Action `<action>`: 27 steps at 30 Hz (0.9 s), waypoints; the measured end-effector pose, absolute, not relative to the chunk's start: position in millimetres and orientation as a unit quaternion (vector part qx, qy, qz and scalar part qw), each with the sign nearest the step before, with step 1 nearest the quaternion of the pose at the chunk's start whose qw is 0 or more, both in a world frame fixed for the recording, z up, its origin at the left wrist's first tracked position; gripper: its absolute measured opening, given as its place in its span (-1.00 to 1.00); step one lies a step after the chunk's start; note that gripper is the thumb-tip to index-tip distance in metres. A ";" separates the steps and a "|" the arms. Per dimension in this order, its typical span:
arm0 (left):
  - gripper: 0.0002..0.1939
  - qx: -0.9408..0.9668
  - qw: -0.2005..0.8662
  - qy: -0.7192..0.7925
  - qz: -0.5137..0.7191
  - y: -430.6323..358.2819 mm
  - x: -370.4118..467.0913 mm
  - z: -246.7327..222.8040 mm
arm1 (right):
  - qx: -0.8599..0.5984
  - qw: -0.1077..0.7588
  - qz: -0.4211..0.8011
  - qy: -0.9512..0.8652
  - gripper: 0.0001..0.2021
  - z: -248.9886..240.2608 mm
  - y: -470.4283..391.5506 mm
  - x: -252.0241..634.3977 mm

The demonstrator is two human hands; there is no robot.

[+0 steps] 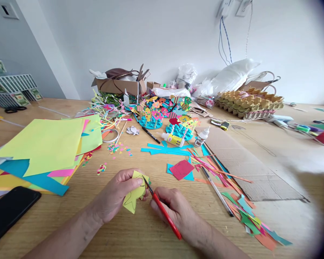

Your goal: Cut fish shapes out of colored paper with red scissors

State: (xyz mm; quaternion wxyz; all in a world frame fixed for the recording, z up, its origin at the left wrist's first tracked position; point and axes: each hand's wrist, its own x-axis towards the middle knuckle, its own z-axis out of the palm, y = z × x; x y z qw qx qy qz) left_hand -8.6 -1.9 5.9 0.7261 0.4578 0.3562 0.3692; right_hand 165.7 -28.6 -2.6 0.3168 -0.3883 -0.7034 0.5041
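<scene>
Between the thumb and fingers of my left hand [118, 192] is a yellow piece of paper [131, 199] with a fish outline drawn on it in dark lines. My right hand [174, 207] is closed around red-handled scissors [166, 215]. Their dark blades meet the paper's upper right edge, close to my left fingertips. A small green bit shows behind the paper there. Beyond my hands lie a dark pink paper piece with drawn lines [181, 169] and blue paper strips [162, 149].
Stacked coloured sheets [47, 144] and a black phone [12, 212] lie on the left. Glue bottles [202, 137], a black marker [151, 135] and paper fish on blue bases [150, 123] stand or lie ahead. To the right are a pen [218, 192], paper scraps [252, 217] and cardboard [248, 165].
</scene>
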 end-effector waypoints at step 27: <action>-0.86 0.428 0.794 0.316 0.294 -21.6 8.3 3.2 | -0.512 0.271 0.491 -0.651 -0.58 1.8 -74.1 170.1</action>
